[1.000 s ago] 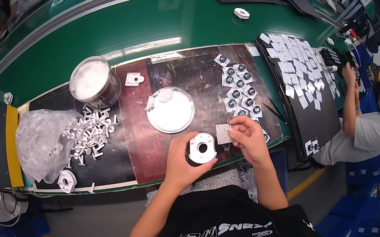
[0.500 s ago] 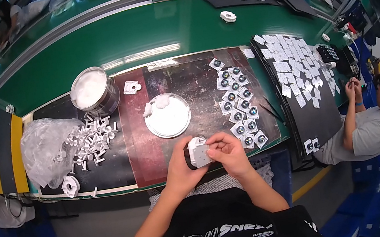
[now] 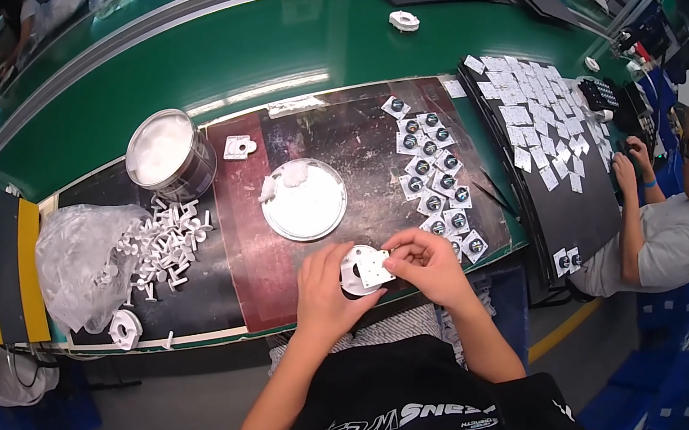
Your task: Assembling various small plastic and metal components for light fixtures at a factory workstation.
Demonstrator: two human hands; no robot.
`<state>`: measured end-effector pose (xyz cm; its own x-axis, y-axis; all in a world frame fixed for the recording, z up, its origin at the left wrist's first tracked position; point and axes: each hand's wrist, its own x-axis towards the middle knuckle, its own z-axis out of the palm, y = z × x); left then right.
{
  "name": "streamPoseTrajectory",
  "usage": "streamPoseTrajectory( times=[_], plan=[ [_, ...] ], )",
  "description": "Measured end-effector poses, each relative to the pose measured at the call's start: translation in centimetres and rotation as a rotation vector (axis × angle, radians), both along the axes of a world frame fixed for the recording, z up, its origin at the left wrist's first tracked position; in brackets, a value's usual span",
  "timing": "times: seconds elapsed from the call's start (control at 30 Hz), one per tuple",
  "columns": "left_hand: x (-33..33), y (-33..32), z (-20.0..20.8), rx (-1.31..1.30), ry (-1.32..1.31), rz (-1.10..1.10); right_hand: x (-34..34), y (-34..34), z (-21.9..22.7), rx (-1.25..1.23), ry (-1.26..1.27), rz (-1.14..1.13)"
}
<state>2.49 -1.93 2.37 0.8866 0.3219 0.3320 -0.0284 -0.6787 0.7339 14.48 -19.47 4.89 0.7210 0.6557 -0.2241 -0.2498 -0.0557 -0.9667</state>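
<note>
My left hand (image 3: pixel 319 294) is wrapped round a white round plastic housing (image 3: pixel 351 278) at the table's near edge. In my right hand (image 3: pixel 428 267), thumb and fingers pinch a small white square plate (image 3: pixel 375 268) with small dark dots. That plate overlaps the housing's right side; whether the two touch is hard to tell. Beyond my hands stands a round white lidlike dish (image 3: pixel 307 208) with white fluffy wads (image 3: pixel 295 173) at its far rim. To the right, several white square boards with dark round centres (image 3: pixel 421 167) lie in rows.
White plastic pegs (image 3: pixel 172 244) spill from a clear bag (image 3: pixel 84 267) at left, near an open can (image 3: pixel 162 150) of white material. Tweezers (image 3: pixel 495 197) lie right of the boards, beside a black panel (image 3: pixel 577 217) with white squares. A co-worker (image 3: pixel 672 238) sits at right.
My right hand has shifted the square plate rightward across the housing, so more of the housing's ring shows. The co-worker's hands have moved apart.
</note>
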Motion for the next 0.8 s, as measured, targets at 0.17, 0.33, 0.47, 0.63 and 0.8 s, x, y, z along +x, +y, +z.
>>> streamPoseTrajectory(
  times=[0.17,0.33,0.47,0.63,0.8],
  plan=[
    [0.1,-0.3,-0.5,-0.018,0.011,0.019,-1.0,1.4,0.1,-0.010,0.019,-0.007],
    [0.2,-0.5,-0.5,0.019,-0.011,0.052,-1.5,1.9,0.1,-0.079,-0.043,-0.026],
    [0.2,-0.5,-0.5,0.027,-0.025,0.052,-1.5,1.9,-0.1,-0.089,-0.073,-0.038],
    [0.2,-0.6,-0.5,0.040,-0.031,0.056,-1.3,2.1,0.4,-0.135,-0.241,0.004],
    [0.1,-0.5,-0.6,0.038,-0.038,0.064,-1.1,2.5,2.5,-0.246,-0.549,0.093]
  ],
)
